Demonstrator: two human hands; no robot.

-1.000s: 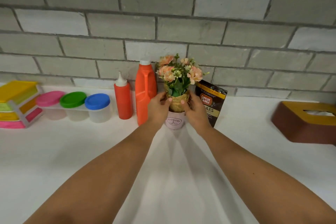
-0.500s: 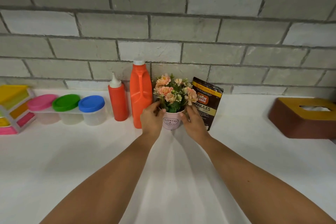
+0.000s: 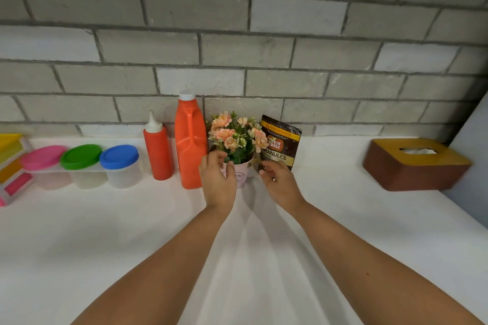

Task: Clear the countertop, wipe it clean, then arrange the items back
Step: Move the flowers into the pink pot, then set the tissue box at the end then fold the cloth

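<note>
i see the flower pot (image 3: 239,175) at the far wall, between the orange jug (image 3: 190,144) and the coffee pouch (image 3: 281,145). my left hand (image 3: 220,182) and right hand (image 3: 281,185) flank it, fingers loosely spread, gripping nothing. it looks light and top-heavy; i'd hold the pot's stiff sides, not the blooms.

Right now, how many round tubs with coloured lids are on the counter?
3, in a row at the left: pink-lidded tub, green-lidded tub in the middle, blue-lidded tub nearest the red squeeze bottle.
</note>
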